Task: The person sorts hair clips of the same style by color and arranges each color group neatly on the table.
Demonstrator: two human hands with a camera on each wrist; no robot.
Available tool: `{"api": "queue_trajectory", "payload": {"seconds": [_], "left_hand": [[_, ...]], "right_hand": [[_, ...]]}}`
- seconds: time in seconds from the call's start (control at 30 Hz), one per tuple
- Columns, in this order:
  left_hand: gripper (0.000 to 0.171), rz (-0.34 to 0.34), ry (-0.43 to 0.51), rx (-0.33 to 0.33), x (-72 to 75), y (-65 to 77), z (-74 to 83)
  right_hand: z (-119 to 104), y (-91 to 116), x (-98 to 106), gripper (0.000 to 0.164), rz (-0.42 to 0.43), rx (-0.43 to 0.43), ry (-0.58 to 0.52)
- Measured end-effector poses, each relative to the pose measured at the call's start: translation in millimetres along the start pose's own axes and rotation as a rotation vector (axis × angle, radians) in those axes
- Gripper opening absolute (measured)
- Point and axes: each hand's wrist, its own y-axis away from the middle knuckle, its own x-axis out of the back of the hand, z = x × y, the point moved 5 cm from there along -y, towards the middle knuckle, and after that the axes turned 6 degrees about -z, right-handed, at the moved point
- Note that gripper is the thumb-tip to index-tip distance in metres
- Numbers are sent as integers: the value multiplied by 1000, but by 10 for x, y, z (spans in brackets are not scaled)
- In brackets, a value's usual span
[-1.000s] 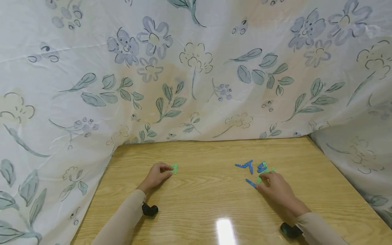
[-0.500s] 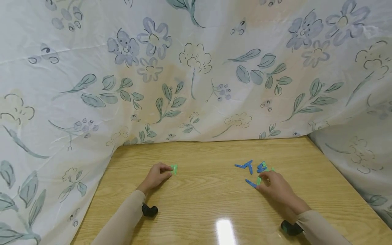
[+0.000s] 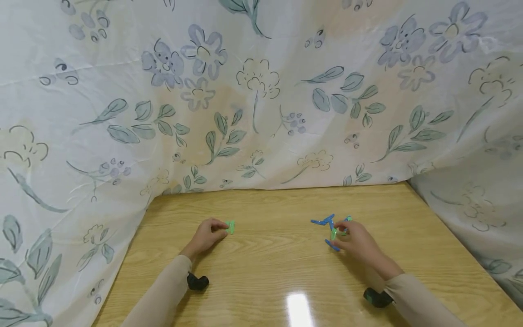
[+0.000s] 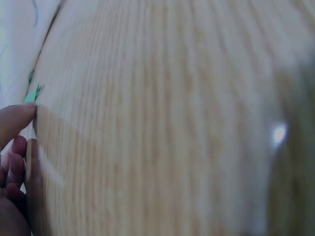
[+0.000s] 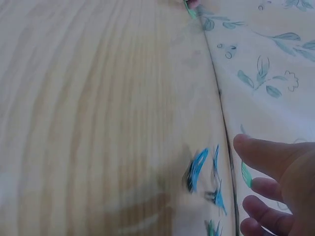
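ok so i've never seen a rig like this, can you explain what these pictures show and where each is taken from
There is no machine here, only a person's left hand and right hand, both bare. The head view comes from a camera worn on the head, looking forward and down. The other two come from a camera on each wrist, looking at that hand's work. On the wooden table lie small blue clips; flowered cloth hangs behind it. The right hand pinches a green clip. The left hand's fingertips are at some more green clips; whether its grip is closed on one isn't clear.
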Motion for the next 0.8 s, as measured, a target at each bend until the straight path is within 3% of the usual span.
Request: {"api": "queue_trajectory", "payload": {"seconds": [0.17, 0.43, 0.8], "left_hand": [[14, 8, -8, -8, -1, 3, -7], [14, 3, 2, -19, -4, -6, -15], [14, -4, -3, 1, -19, -36, -34]], "right_hand": [[-69, -34, -17, 48, 2, -2, -8], [-215, -104, -35, 44, 43, 63, -3], [-323, -241, -112, 45, 2, 90, 0]]}}
